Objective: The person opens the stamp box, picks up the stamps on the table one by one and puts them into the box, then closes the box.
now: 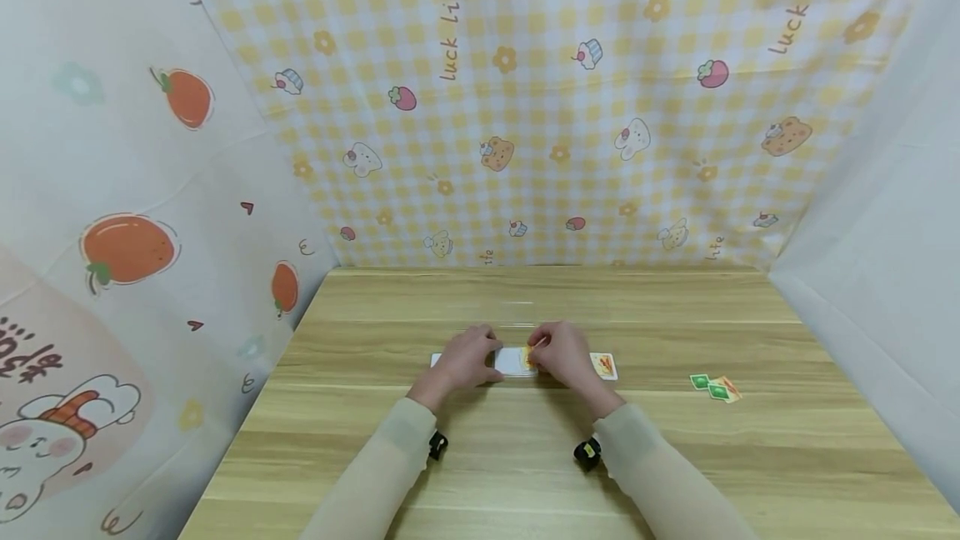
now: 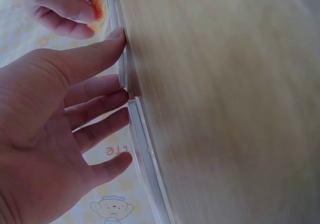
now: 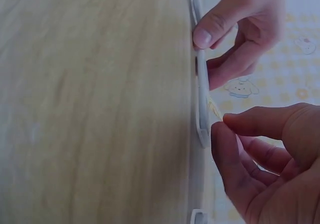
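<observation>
Head view: both hands meet over a white flat case (image 1: pixel 512 362) lying on the wooden table (image 1: pixel 360 440), between the left grip and the right pinch.
Left hand (image 1: pixel 465 359): clamped on the case's left end – thumb along the near edge, fingers at the far edge.
Right hand (image 1: pixel 564 354): thumb and forefinger together, pinching a thin orange-and-yellow piece (image 2: pixel 100 11) over the case's right end; whether its lower edge touches the surface, I cannot tell.
Left case (image 1: pixel 435 359): white, mostly hidden behind the left grip.
Right case (image 1: pixel 603 365): white with an orange patch, just right of the pinch, partly behind that hand.
Green cards (image 1: pixel 708 386): two, well to the right of the pinch, beside an orange card (image 1: pixel 727 384).
Risk at the pinch: such a thin piece could crease, slip or turn crooked – likeliest if the fingertips squeeze unevenly or drag sideways.
Risk at the clamp: a slack left thumb might let the case slide; too firm a push could nudge its neighbours out of line.
</observation>
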The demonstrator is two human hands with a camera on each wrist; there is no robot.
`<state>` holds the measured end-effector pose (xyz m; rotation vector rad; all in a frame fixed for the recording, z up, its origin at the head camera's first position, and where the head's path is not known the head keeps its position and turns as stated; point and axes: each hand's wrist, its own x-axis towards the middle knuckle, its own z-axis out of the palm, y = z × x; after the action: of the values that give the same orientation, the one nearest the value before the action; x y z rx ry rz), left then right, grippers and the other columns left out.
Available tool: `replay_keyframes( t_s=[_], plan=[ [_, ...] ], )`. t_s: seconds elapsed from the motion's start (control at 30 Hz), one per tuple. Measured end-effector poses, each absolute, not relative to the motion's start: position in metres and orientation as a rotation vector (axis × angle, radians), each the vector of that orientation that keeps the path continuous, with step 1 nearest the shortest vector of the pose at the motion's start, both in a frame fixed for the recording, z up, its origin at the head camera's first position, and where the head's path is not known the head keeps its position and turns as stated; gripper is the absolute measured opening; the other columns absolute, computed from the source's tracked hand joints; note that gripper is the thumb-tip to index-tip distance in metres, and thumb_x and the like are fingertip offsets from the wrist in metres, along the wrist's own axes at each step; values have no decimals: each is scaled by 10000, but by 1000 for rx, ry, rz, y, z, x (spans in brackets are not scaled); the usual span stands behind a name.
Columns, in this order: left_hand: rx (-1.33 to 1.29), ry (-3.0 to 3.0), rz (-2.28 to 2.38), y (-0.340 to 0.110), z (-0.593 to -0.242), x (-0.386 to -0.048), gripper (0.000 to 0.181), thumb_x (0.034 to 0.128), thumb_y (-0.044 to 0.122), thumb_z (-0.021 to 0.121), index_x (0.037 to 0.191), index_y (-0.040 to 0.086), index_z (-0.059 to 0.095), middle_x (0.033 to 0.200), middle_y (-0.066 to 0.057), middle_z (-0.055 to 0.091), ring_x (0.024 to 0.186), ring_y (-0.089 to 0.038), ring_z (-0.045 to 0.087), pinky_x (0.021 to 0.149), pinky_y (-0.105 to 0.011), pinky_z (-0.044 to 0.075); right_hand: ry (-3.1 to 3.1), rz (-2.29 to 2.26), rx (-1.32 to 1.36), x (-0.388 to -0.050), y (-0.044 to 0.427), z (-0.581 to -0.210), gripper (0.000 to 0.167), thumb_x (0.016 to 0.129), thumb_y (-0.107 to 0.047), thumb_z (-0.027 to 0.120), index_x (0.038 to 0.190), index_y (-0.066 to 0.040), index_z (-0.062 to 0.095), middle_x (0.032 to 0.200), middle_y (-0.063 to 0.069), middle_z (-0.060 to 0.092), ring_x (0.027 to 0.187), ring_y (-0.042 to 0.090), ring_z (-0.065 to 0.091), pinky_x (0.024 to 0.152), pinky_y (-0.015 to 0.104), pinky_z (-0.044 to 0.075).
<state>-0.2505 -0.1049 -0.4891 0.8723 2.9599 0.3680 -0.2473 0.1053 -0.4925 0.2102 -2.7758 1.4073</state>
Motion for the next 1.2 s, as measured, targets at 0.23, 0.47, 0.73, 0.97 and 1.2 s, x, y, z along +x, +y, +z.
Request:
replay_keyframes(
  t_s=[0.23, 0.47, 0.73, 0.97, 1.2],
  plan=[
    [881, 2953, 390, -106, -489, -252, 534, 834, 377, 836, 1250, 67, 710, 1159, -13, 584, 1013, -173, 539, 832, -335, 474, -2820, 1323, 190, -248, 103, -496, 139, 718, 18, 739, 825, -71, 738, 605, -39, 637, 502, 112, 575, 475, 278, 463],
    [876, 2953, 372, -105, -491, -252, 539, 836, 387, 832, 1259, 77, 706, 1167, -9, 579, 1020, -167, 530, 834, -329, 470, -2842, 1287, 184, -249, 101, -498, 116, 738, 6, 738, 804, -88, 727, 597, -38, 631, 488, 109, 571, 468, 277, 463],
    [869, 2952, 372, -105, -491, -252, 539, 841, 385, 828, 1267, 79, 702, 1166, -7, 581, 1014, -163, 530, 831, -331, 470, -2876, 1239, 168, -248, 98, -497, 103, 756, -10, 740, 776, -107, 710, 574, -39, 616, 471, 111, 556, 471, 277, 451],
    [888, 2954, 377, -105, -489, -250, 533, 839, 359, 836, 1258, 58, 702, 1138, -20, 590, 973, -168, 536, 815, -332, 471, -2876, 1191, 182, -247, 98, -494, 102, 752, -23, 749, 776, -117, 717, 611, -40, 618, 502, 114, 543, 488, 280, 439],
    [892, 2955, 384, -105, -488, -249, 519, 844, 356, 832, 1253, 63, 704, 1147, -24, 589, 1007, -185, 540, 841, -345, 473, -2857, 1171, 230, -244, 98, -490, 98, 751, -30, 747, 783, -118, 720, 642, -41, 633, 527, 117, 565, 512, 288, 463]
  ],
)
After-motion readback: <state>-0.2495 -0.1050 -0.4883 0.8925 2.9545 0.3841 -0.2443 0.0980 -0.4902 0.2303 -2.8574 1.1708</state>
